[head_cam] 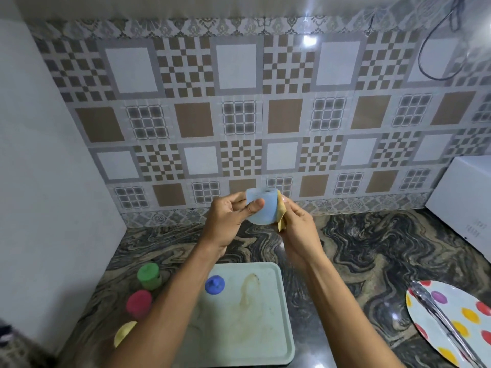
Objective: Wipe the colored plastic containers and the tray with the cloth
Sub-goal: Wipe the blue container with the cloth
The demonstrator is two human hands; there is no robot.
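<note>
The left hand (228, 219) grips a pale blue, translucent plastic container (261, 209), rounded and cup-shaped, with the thumb pressed flat across its front and the other fingers curled behind it. Against the container's far side from that thumb, the right hand (297, 224) pinches a soft, crumpled yellow cloth (281, 217), its fingers closed on the fabric.

Below both hands, a flat rectangular tray (265, 328) with rounded corners lies on the swirled, glossy stone countertop (358, 248), smeared with brownish stains. 1 blue knobbed lid (214, 285) sits on it under the left wrist. Outside the left forearm stand 3 capped containers: green (148, 274), pink (138, 301) and yellow (124, 333). Well off beyond the right forearm, metal tongs (441, 317) lie on a dotted plate (451, 349).
</note>
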